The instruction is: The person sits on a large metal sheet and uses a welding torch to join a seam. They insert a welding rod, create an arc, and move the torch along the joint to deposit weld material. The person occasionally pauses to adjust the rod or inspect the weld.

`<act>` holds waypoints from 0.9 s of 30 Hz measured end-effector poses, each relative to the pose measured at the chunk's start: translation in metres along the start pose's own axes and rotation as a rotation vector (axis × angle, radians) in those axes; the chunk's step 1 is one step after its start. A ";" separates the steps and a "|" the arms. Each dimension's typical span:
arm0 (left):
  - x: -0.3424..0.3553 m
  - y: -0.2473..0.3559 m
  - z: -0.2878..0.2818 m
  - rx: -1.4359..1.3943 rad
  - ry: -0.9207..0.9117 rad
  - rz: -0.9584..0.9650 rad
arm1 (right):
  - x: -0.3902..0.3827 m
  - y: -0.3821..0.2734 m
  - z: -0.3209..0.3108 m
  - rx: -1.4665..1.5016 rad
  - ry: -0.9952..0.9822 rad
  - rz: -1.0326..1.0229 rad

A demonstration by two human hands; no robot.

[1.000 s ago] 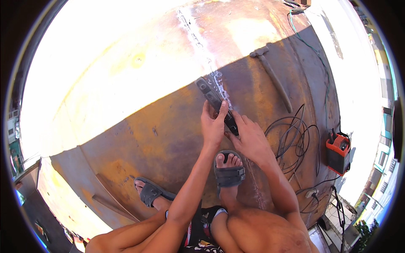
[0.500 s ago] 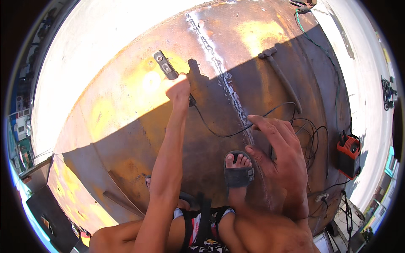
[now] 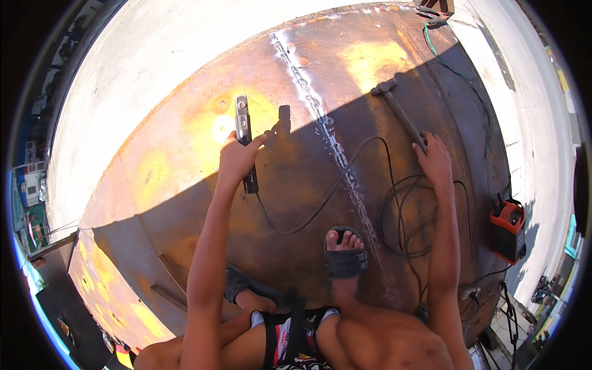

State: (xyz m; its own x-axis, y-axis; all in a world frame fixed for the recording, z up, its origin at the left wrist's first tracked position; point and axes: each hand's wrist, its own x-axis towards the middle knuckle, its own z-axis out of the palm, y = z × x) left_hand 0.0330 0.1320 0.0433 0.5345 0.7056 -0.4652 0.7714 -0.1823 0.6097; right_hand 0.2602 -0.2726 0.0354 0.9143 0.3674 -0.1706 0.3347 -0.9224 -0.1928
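My left hand (image 3: pixel 237 157) grips a long black tool (image 3: pixel 243 113) with two bolts near its end and a cable at the other, held over the sunlit part of a curved rusty metal surface (image 3: pixel 179 154). My right hand (image 3: pixel 433 157) is closed round the lower handle of a hammer (image 3: pixel 399 114), whose head points up and left. A rough silvery weld seam (image 3: pixel 324 126) runs down between both hands toward my sandalled foot (image 3: pixel 342 253).
An orange and black machine (image 3: pixel 507 228) sits at the right, beside loops of black cable (image 3: pixel 401 219). A green wire (image 3: pixel 435 49) trails down the right side. Loose metal strips (image 3: pixel 166 296) lie at lower left. Pale pavement (image 3: pixel 527 154) shows beyond the curved edges.
My left hand carried the black tool leftward from the seam, trailing its cable. My right hand left the tool, moved up and right, and took hold of the hammer's handle.
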 end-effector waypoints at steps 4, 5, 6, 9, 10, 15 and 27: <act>-0.023 -0.019 0.003 -0.082 -0.030 0.096 | 0.005 0.015 0.023 -0.048 0.013 -0.005; -0.030 -0.025 0.006 -0.126 -0.011 0.133 | 0.008 0.013 0.026 -0.074 -0.006 0.002; -0.037 -0.026 0.012 -0.194 -0.032 0.123 | 0.011 0.013 0.027 -0.110 -0.039 -0.015; -0.050 -0.037 0.037 -0.341 -0.069 0.195 | 0.026 0.008 0.028 -0.194 -0.130 -0.054; -0.059 -0.033 0.050 -0.419 -0.069 0.211 | 0.030 0.013 0.028 -0.219 -0.160 -0.048; -0.086 -0.010 0.086 -0.431 -0.223 0.184 | 0.019 0.030 0.023 -0.125 -0.134 -0.031; -0.059 -0.009 0.082 -0.453 -0.246 0.257 | -0.106 0.195 -0.138 -0.059 -0.143 0.313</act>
State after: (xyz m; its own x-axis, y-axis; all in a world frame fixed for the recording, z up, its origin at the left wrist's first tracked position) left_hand 0.0226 0.0359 0.0129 0.7914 0.4877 -0.3686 0.4102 0.0234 0.9117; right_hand 0.2601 -0.5077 0.1494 0.9351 0.0743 -0.3466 0.0591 -0.9968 -0.0540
